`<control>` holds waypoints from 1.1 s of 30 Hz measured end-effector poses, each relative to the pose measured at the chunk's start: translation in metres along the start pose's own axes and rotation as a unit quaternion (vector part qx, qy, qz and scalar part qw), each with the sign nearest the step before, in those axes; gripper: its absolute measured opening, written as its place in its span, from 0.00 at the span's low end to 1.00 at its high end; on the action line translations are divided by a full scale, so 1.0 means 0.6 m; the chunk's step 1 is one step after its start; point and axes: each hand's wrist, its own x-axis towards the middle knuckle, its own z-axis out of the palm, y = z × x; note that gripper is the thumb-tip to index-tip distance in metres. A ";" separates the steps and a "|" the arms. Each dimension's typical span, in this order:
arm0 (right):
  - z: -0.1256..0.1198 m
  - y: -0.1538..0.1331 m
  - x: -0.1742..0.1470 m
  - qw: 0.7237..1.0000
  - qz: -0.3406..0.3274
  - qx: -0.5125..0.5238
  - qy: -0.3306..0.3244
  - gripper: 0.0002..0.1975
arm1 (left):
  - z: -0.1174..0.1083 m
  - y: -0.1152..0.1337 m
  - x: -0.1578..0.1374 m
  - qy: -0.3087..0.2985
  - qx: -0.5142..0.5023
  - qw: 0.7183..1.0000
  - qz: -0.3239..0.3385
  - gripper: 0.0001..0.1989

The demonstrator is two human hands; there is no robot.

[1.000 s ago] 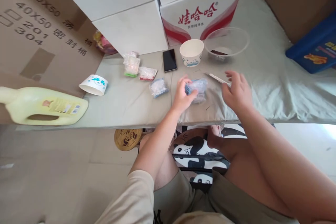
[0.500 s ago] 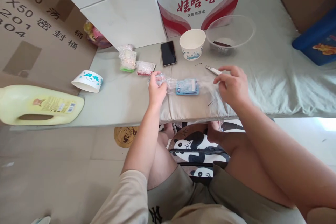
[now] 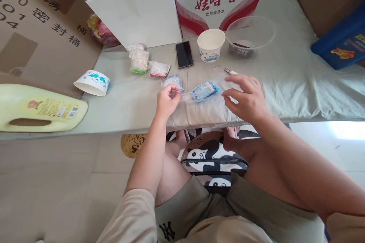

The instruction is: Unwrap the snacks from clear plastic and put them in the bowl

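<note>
My left hand (image 3: 169,101) is closed in a pinch on a clear plastic wrapper (image 3: 186,97). Just past its fingertips lies a crinkled clear wrapper with pale blue print (image 3: 172,82). A blue-and-white printed packet (image 3: 204,91) sits between my hands, tilted on the grey-green cloth. Close to its right end is my right hand (image 3: 246,93), thumb and a finger drawn together at the clear film beside the packet, other fingers extended. A white pen-like tool (image 3: 230,71) lies behind the right fingers, partly hidden by them.
Farther back are a black phone (image 3: 184,54), a paper cup (image 3: 211,45) and a clear plastic bowl (image 3: 251,38) with something dark in it. Wrapped packets (image 3: 139,60) lie left of the phone. A tipped paper cup (image 3: 92,82) and yellow jug (image 3: 42,108) are farther left.
The blue packet has turned from level to tilted, its right end higher. My right hand has moved left toward it, while the left hand has drawn slightly back. The pen-like tool stays put.
</note>
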 end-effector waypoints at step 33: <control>0.062 -0.010 0.054 0.937 0.272 0.011 -0.218 0.35 | 0.094 0.017 -0.019 -0.106 0.043 0.983 -0.146 0.07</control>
